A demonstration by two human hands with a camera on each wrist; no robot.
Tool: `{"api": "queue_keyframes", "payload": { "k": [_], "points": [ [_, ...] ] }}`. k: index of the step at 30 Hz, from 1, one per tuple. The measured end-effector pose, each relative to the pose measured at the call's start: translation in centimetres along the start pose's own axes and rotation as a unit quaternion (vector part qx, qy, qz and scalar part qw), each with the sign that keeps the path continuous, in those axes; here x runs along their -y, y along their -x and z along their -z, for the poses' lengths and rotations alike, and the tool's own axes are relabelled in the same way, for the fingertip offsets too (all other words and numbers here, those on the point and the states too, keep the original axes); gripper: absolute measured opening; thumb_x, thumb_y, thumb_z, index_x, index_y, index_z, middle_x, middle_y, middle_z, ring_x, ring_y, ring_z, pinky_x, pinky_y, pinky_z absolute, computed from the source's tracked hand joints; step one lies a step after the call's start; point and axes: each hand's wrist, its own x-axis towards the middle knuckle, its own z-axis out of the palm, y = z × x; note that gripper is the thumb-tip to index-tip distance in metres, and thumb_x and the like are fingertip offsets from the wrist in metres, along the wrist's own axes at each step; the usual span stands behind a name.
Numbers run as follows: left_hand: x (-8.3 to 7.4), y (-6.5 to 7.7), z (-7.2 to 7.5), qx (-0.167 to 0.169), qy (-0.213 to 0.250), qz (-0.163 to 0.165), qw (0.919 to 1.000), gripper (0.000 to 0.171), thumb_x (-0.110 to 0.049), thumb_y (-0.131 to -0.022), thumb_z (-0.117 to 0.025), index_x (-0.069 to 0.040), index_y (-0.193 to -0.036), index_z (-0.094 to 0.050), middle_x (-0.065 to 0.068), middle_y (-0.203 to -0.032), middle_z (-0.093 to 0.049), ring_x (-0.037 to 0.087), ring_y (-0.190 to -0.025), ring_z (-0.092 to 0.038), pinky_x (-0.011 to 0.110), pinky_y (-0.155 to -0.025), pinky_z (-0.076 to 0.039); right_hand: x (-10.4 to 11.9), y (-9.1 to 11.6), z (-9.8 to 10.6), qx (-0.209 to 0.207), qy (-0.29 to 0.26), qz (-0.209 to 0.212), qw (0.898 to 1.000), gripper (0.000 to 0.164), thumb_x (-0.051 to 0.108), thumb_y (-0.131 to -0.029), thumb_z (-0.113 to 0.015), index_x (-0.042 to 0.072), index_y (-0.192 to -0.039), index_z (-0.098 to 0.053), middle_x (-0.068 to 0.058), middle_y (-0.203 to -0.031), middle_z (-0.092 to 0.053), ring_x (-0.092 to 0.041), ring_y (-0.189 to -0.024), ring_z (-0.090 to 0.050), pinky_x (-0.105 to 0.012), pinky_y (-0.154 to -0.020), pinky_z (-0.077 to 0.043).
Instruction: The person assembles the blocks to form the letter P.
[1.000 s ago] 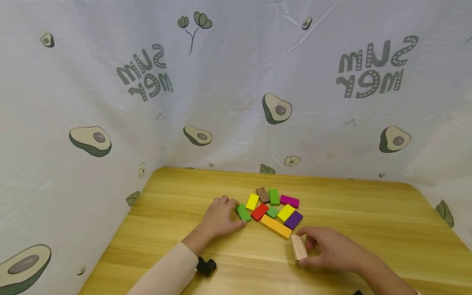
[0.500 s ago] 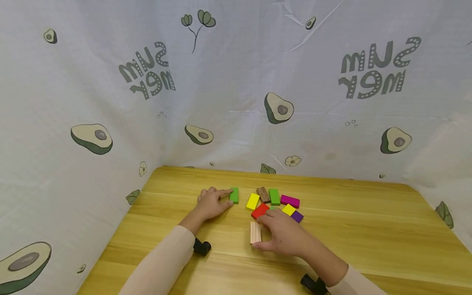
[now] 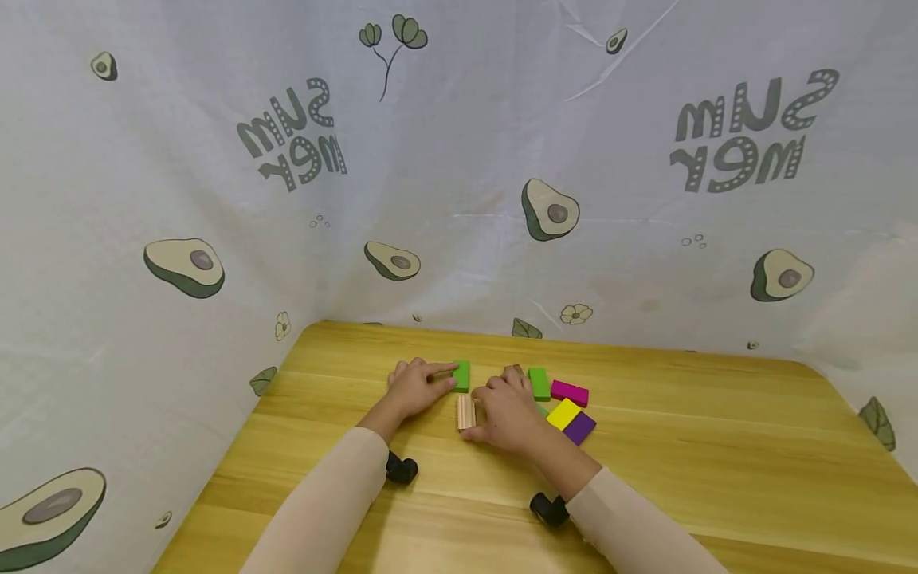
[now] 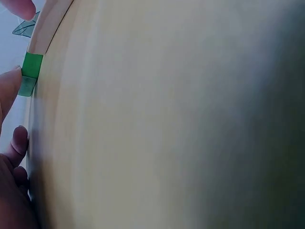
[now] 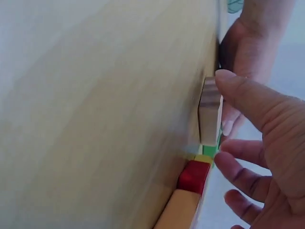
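My left hand (image 3: 414, 389) pinches a flat green block (image 3: 463, 377) by its two ends, thumb at the near one and index finger at the far one. The thumb against this block (image 4: 32, 65) also shows at the left edge of the left wrist view. Just nearer to me, my right hand (image 3: 512, 416) grips a plain wooden block (image 3: 466, 414) with a grooved top. In the right wrist view the thumb (image 5: 238, 88) lies on one end of the plain block (image 5: 209, 112); the far finger's contact is hidden.
Right of the right hand lie a second green block (image 3: 539, 384), a magenta block (image 3: 570, 393), a yellow block (image 3: 563, 413) and a purple block (image 3: 579, 428). The right hand partly covers a brown block (image 3: 513, 370). Red (image 5: 193, 174) and orange (image 5: 178, 210) blocks show in the right wrist view.
My left hand has drawn the green block left and back from the cluster, straightening it. My right hand has carried the plain block left across the table, close to the green one.
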Motion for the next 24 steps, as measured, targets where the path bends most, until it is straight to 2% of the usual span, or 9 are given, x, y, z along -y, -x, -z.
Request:
{"api": "queue_keyframes", "payload": {
  "k": [7, 13, 17, 24],
  "points": [
    [0.1, -0.1, 0.0, 0.003, -0.007, -0.006, 1.0, 0.04, -0.053, -0.099, -0.062, -0.043, -0.138, -0.063, 0.001, -0.103, -0.06, 0.021, -0.09, -0.04, 0.04, -0.084, -0.031, 0.4, -0.4, -0.7, -0.022, -0.006, -0.02, 1.0, 0.054, 0.06, -0.08, -0.081, 0.018, -0.113, -0.075, -0.006, -0.111, -0.07, -0.037, -0.12, -0.048, -0.066, -0.117, -0.027],
    [0.1, -0.3, 0.1, 0.011, 0.001, 0.003, 0.9999, 0.04, -0.054, -0.098, -0.062, -0.045, -0.137, -0.063, 0.0, -0.103, -0.059, 0.021, -0.092, -0.04, 0.04, -0.085, -0.031, 0.8, -1.0, -1.3, -0.03, -0.012, -0.072, 0.997, 0.063, 0.067, -0.074, -0.081, 0.016, -0.109, -0.075, -0.011, -0.109, -0.068, -0.043, -0.127, -0.045, -0.064, -0.114, -0.029],
    [0.2, -0.4, 0.2, 0.017, 0.009, 0.001, 0.9998, 0.041, -0.053, -0.098, -0.063, -0.045, -0.138, -0.063, 0.001, -0.099, -0.058, 0.022, -0.092, -0.041, 0.041, -0.085, -0.031, 0.7, -1.2, -1.6, -0.027, -0.017, -0.084, 0.996, 0.066, 0.07, -0.073, -0.08, 0.016, -0.11, -0.076, -0.013, -0.11, -0.067, -0.044, -0.132, -0.041, -0.066, -0.116, -0.027],
    [0.2, -0.4, 0.5, 0.042, 0.016, 0.004, 0.999, 0.057, -0.059, -0.086, -0.073, -0.046, -0.14, -0.06, 0.002, -0.115, -0.062, 0.022, -0.101, -0.043, 0.045, -0.092, -0.033, 0.7, -1.4, -1.9, -0.03, -0.028, -0.085, 0.995, 0.068, 0.07, -0.074, -0.08, 0.015, -0.113, -0.076, -0.014, -0.112, -0.067, -0.047, -0.136, -0.038, -0.068, -0.116, -0.025]
  ]
}}
